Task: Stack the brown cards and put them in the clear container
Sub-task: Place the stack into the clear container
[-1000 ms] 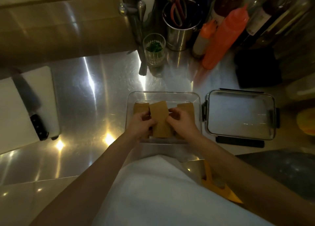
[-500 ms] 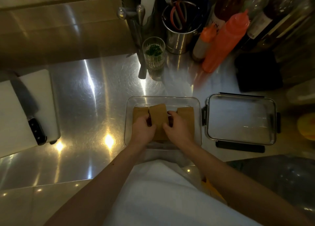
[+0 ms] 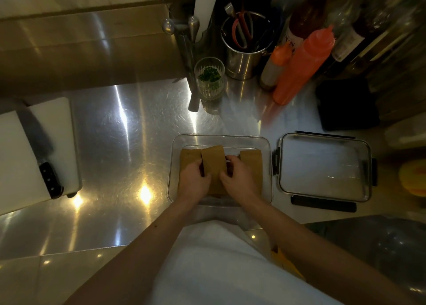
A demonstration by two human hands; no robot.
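A clear container (image 3: 175,143) sits on the steel counter in front of me. Inside it lie three stacks of brown cards side by side: a left stack (image 3: 190,156), a middle stack (image 3: 213,159) and a right stack (image 3: 252,158). My left hand (image 3: 193,181) grips the left edge of the middle stack and my right hand (image 3: 237,178) grips its right edge. The near ends of the stacks are hidden under my hands. The middle stack's far end stands slightly higher than its neighbours.
The container's clear lid (image 3: 325,166) lies just right of it. A white cutting board (image 3: 57,129) with a knife (image 3: 43,159) is at the left. A glass of herbs (image 3: 209,79), a metal utensil pot (image 3: 244,49), orange squeeze bottles (image 3: 302,67) and other bottles crowd the back right.
The middle stack of cards has been lowered from a raised, tilted position down into the container between the other two stacks. Both hands stayed on it and closed in.
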